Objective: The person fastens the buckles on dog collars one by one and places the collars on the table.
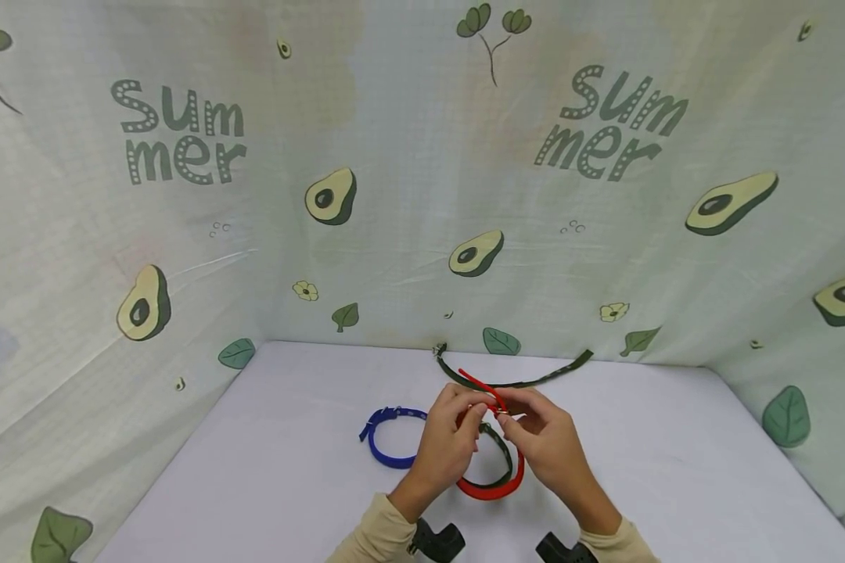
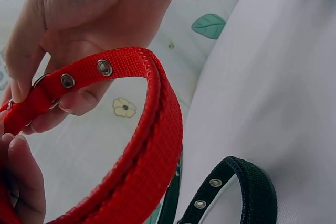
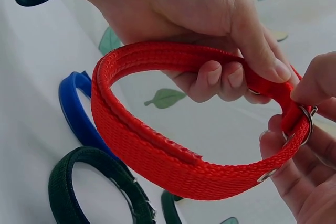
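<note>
Both hands hold a red collar (image 1: 491, 493), looped, with metal eyelets (image 2: 104, 67) and a metal buckle (image 3: 310, 128). My left hand (image 1: 442, 442) pinches the strap beside the buckle, its thumb lying on the webbing in the right wrist view. Opposite it, my right hand (image 1: 551, 447) pinches the collar at the buckle with thumb and fingers. A narrow free strap end (image 1: 473, 380) sticks up beyond the fingertips in the head view. Fingers partly cover the buckle, so how the strap passes through it is hard to see.
Below the hands a dark green collar (image 1: 510, 460) lies in a loop on the white table (image 1: 267, 461). A blue collar (image 1: 393, 462), also looped, lies left of it. Farther back an opened dark green collar (image 1: 552, 376) stretches near the printed cloth wall (image 1: 408, 156).
</note>
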{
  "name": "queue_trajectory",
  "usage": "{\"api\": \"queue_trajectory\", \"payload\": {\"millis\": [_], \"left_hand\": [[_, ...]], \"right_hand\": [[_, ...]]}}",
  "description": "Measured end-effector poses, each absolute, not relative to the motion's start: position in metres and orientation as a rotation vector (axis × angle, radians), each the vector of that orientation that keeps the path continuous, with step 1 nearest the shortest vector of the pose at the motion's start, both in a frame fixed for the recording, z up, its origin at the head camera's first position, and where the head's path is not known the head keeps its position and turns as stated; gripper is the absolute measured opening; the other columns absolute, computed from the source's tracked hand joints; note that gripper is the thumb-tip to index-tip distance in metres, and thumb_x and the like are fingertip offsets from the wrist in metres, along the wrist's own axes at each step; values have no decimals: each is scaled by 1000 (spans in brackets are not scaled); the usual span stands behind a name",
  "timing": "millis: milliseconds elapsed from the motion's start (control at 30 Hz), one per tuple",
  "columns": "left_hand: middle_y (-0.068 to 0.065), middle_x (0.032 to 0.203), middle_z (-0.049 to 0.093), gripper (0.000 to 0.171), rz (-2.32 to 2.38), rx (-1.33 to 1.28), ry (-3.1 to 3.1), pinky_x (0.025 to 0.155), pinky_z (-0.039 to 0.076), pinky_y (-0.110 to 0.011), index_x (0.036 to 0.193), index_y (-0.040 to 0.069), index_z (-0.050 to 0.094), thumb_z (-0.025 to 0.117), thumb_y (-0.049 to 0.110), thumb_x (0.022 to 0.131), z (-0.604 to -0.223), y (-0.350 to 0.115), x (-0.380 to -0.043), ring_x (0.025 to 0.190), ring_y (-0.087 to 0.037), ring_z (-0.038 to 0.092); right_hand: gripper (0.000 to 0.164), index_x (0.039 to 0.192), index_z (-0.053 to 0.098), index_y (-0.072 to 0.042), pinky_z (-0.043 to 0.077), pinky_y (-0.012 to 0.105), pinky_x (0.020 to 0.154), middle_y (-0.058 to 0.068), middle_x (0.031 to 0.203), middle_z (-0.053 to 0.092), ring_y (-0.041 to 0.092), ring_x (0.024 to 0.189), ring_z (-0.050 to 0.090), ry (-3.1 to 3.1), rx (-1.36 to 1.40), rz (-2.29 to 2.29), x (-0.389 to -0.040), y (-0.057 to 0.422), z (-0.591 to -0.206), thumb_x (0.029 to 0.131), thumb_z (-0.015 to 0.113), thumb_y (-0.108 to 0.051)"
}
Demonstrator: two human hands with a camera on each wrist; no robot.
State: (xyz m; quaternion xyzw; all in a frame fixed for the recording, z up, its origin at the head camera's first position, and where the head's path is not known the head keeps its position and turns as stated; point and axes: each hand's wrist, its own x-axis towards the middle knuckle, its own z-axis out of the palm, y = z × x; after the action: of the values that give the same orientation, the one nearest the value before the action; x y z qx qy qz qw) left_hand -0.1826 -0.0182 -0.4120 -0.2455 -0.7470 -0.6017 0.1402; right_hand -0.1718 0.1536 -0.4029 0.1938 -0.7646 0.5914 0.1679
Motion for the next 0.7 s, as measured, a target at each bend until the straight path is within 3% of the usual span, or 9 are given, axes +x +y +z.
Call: {"api": "queue_trajectory", "payload": {"millis": [567,700], "left_hand": [[-2,102,55,12,-1797,-672,-2170,61,57,-27,109,15,70,63,15,101,-411,-19,-182,66,-9,58],[-3,104,57,12,-1823,-663,-2159,61,58,-29,111,13,70,64,14,100,-410,-19,-182,69,-16,62]], "right_hand": [[27,117,67,-8,58,27,71,5,106,68,18,92,67,-2220,549,1668,-170,153,-397,91,70,0],[26,114,67,-8,58,28,73,4,106,68,18,92,67,-2218,524,1686,-169,154,-396,90,71,1]]}}
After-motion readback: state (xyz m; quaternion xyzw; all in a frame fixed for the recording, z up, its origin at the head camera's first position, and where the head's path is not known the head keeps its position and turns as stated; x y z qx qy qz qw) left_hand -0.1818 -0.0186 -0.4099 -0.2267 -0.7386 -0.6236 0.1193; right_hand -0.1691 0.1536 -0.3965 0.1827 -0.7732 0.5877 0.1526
